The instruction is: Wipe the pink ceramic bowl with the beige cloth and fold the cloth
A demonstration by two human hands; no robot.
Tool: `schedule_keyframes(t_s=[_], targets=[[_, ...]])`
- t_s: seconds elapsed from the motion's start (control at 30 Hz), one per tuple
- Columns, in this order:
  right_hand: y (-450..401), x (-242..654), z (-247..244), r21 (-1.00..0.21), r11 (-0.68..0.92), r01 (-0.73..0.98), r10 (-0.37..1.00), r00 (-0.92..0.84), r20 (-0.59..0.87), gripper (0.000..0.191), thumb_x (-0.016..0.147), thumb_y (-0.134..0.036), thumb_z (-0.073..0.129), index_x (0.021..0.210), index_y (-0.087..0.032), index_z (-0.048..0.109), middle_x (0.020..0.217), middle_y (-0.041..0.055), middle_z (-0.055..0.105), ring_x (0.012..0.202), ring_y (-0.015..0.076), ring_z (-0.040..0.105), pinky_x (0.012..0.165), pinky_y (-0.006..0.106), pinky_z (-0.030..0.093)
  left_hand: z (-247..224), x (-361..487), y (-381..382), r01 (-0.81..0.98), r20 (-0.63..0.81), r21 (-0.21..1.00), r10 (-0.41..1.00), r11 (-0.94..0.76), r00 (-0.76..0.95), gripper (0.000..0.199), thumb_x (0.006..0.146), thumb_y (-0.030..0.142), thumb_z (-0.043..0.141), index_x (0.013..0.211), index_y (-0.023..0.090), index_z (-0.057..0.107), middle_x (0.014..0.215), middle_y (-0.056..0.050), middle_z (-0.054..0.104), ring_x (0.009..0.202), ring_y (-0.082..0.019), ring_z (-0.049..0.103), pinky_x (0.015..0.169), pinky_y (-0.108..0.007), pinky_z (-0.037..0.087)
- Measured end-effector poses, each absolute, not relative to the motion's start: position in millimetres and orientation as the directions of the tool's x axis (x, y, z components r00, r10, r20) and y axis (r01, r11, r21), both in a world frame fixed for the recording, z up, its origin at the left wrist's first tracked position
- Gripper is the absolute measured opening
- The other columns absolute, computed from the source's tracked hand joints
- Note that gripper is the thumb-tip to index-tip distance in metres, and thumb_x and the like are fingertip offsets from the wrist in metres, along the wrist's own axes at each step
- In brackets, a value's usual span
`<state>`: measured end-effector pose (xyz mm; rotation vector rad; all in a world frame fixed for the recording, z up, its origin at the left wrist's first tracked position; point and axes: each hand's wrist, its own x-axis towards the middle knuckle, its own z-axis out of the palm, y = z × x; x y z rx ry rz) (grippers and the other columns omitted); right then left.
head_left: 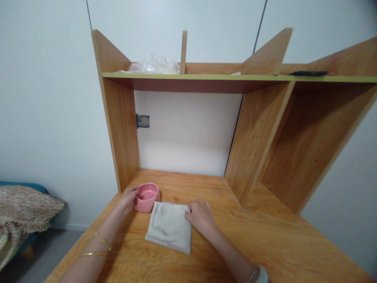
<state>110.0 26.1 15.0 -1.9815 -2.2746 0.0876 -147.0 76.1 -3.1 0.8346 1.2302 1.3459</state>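
Observation:
A pink bowl [146, 202] with an uneven rim stands upright on the wooden desk, toward its left side. My left hand [129, 199] grips the bowl's left wall, with the thumb at the rim and the other fingers partly hidden. Just right of the bowl lies a folded pale grey cloth [171, 226], flat on the desktop. My right hand [201, 214] is closed at the cloth's upper right corner, pinching its edge between thumb and fingers. The bowl and the cloth's upper left corner are very close; I cannot tell whether they touch.
A wooden hutch [250, 137] rises from the back of the desk [265, 243]. Its shelf carries a clear plastic bag [156, 65] and a flat black object [309, 73]. An open wall box [143, 121] shows blue wire. A patterned cushion [32, 204] lies at left.

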Motion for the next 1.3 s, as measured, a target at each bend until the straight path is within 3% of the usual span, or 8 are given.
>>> schedule_keyframes(t_s=[0.33,0.6,0.8,1.0,1.17,1.3], targets=[[44.8,193.9,12.6,-0.16,-0.156,0.975,0.983,0.169,0.074,0.023,0.076,-0.03,0.042,0.076,-0.02,0.064,0.088,0.0072,0.068,0.09,0.0235,0.058,0.068,0.031,0.034,-13.1,-83.6,76.0,-0.342,-0.116,0.938,0.982,0.059,-0.15,0.035,0.051,-0.001,0.047,0.077,0.012,0.066,0.061,0.0,0.064,0.048,-0.008,0.052,0.046,-0.016,0.036],[44.2,213.5,6.9,-0.114,-0.203,0.973,0.951,0.223,0.212,0.026,0.081,-0.029,0.039,0.089,-0.019,0.062,0.098,0.0113,0.064,0.098,0.0268,0.053,0.074,0.036,0.034,-12.3,-44.6,62.2,-0.416,-0.099,0.908,0.992,0.055,-0.085,0.027,0.052,0.001,0.051,0.071,0.013,0.065,0.059,0.001,0.062,0.049,-0.007,0.051,0.048,-0.016,0.038],[38.3,200.1,5.1,-0.195,-0.033,0.98,0.92,0.107,0.378,0.033,0.084,-0.031,0.041,0.11,-0.016,0.054,0.108,0.0122,0.057,0.105,0.0261,0.046,0.082,0.036,0.031,-16.4,-42.2,60.0,-0.445,-0.088,0.895,0.992,0.037,-0.093,0.031,0.054,-0.001,0.057,0.08,0.013,0.065,0.074,-0.002,0.066,0.062,-0.01,0.058,0.059,-0.018,0.044],[29.4,180.4,3.5,-0.302,0.254,0.919,0.937,-0.156,0.314,0.03,0.083,-0.04,0.043,0.095,-0.02,0.061,0.098,0.0057,0.061,0.096,0.0214,0.049,0.083,0.032,0.03,-27.1,-47.4,57.2,-0.408,-0.007,0.912,0.995,-0.035,-0.099,0.039,0.058,0.014,0.072,0.095,0.014,0.063,0.105,-0.009,0.063,0.096,-0.021,0.058,0.086,-0.029,0.043],[21.3,166.3,-1.3,-0.279,0.293,0.915,0.941,-0.224,0.253,0.033,0.076,-0.045,0.053,0.097,-0.022,0.062,0.097,0.0057,0.062,0.096,0.0232,0.049,0.083,0.033,0.029,-26.8,-49.1,49.7,-0.306,0.046,0.949,0.995,-0.072,-0.093,0.043,0.06,0.032,0.073,0.098,0.015,0.063,0.109,-0.01,0.062,0.103,-0.025,0.055,0.089,-0.032,0.041],[23.7,165.5,-6.5,-0.289,0.296,0.911,0.938,-0.22,0.266,0.021,0.077,-0.037,0.053,0.089,-0.022,0.063,0.094,0.0046,0.063,0.093,0.0231,0.05,0.082,0.033,0.03,-24.9,-50.0,48.2,-0.267,0.077,0.959,0.994,-0.096,-0.081,0.044,0.061,0.035,0.071,0.1,0.016,0.063,0.112,-0.01,0.061,0.106,-0.025,0.053,0.091,-0.031,0.039]])
